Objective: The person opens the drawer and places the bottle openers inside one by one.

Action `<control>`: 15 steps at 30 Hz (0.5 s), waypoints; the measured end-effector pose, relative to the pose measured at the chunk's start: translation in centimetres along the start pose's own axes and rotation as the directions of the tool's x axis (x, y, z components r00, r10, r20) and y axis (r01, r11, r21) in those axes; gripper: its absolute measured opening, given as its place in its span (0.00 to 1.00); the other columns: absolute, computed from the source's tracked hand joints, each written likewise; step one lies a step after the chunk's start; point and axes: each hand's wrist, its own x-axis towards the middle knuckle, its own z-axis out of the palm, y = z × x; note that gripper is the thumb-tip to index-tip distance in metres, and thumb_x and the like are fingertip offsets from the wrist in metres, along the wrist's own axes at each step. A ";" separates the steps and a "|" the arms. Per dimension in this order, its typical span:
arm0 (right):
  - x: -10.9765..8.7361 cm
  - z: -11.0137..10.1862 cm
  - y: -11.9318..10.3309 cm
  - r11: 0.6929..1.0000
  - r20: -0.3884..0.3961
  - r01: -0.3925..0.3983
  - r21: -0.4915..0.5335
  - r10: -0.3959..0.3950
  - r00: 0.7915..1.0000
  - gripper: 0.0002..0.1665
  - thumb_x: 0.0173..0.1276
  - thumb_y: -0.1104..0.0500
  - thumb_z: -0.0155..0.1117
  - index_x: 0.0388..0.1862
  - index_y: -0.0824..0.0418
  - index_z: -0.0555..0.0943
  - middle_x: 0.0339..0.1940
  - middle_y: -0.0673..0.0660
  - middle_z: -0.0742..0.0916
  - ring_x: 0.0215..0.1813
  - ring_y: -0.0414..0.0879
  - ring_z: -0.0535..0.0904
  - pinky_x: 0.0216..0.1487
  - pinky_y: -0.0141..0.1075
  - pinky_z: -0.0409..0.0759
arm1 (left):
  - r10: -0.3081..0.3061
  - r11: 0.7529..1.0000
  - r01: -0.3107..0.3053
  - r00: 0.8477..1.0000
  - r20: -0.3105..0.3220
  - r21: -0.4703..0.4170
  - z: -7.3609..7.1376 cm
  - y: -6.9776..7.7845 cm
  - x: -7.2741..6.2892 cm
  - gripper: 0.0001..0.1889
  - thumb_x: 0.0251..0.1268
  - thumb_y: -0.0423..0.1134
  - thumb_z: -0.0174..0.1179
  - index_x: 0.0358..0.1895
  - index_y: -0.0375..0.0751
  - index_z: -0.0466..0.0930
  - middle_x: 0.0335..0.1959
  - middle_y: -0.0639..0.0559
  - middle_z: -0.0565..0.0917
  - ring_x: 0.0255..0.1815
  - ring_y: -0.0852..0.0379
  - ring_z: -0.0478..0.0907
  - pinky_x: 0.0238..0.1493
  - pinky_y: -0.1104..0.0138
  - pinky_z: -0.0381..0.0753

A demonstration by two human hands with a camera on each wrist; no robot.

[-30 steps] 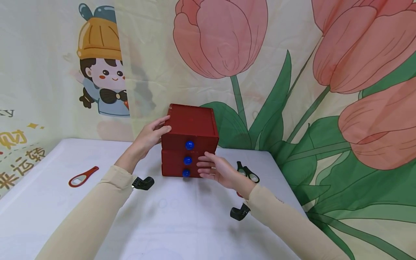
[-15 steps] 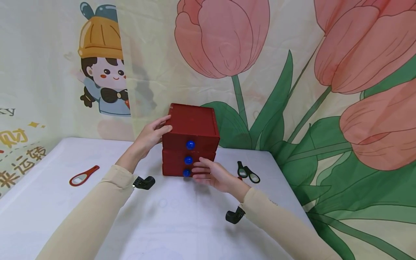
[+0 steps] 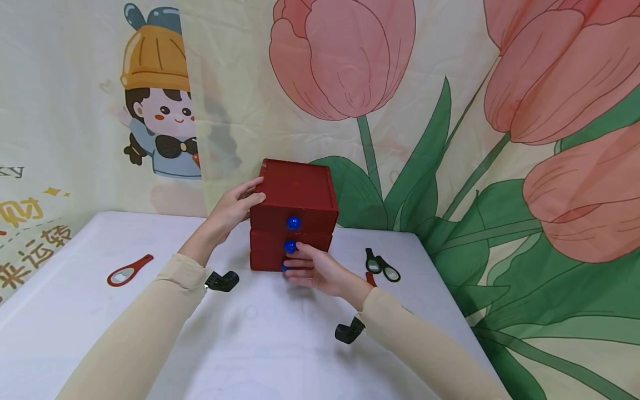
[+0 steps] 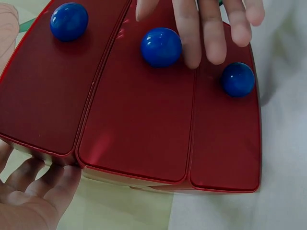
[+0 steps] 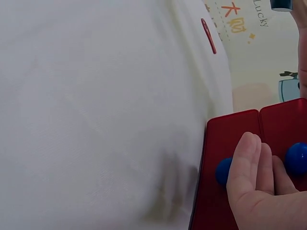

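Observation:
A dark red box with three drawer fronts [image 3: 297, 186] stands on the white table, each front bearing a round blue knob. My left hand [image 3: 225, 214] rests against its upper left side, thumb near the top front edge and fingers along the side wall. My right hand [image 3: 320, 272] is in front of the drawers with extended fingers, thumb tip beside the middle knob [image 3: 290, 246]. Its other fingers partly cover the bottom knob [image 3: 284, 266] in the head view. In the left wrist view, the right fingertips lie between the middle knob [image 4: 161, 47] and bottom knob [image 4: 238, 79], gripping neither.
On the left of the white table [image 3: 260, 344] lies a red tool with an oval metal opening, resembling a bottle opener [image 3: 142, 262]. To the right are black loop handles [image 3: 389, 270], like those of scissors, beside a small red piece [image 3: 370, 279]. A printed cloth hangs behind.
My right hand has moved left across the drawer fronts, from the box's right side to the middle and bottom knobs. The left hand stays on the box.

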 end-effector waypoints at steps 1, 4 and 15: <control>0.1 0.1 0.0 1.000 -0.003 0.002 0.009 -0.002 1.000 0.36 0.82 0.41 0.58 0.73 0.66 0.74 0.68 0.65 0.85 0.67 0.61 0.83 0.69 0.51 0.81 | -0.001 1.000 0.001 1.000 0.000 0.000 0.0 0.0 0.0 0.35 0.83 0.52 0.55 0.87 0.61 0.54 0.87 0.46 0.57 0.82 0.38 0.62 0.79 0.39 0.65; 0.4 0.5 -0.1 0.999 -0.011 0.000 0.037 0.001 1.000 0.35 0.81 0.41 0.59 0.72 0.66 0.74 0.66 0.65 0.85 0.66 0.61 0.84 0.68 0.51 0.82 | -0.002 1.000 0.002 1.000 0.000 -0.001 0.0 0.1 -0.1 0.35 0.83 0.52 0.55 0.87 0.61 0.54 0.87 0.46 0.57 0.82 0.38 0.62 0.79 0.39 0.65; 1.4 1.6 0.0 0.997 -0.059 -0.019 0.081 0.024 0.998 0.33 0.82 0.41 0.60 0.67 0.67 0.81 0.63 0.62 0.88 0.66 0.60 0.84 0.65 0.48 0.84 | -0.007 1.000 0.007 1.000 0.005 -0.003 0.0 0.2 -0.2 0.35 0.83 0.52 0.55 0.87 0.62 0.55 0.87 0.46 0.57 0.82 0.38 0.63 0.79 0.39 0.64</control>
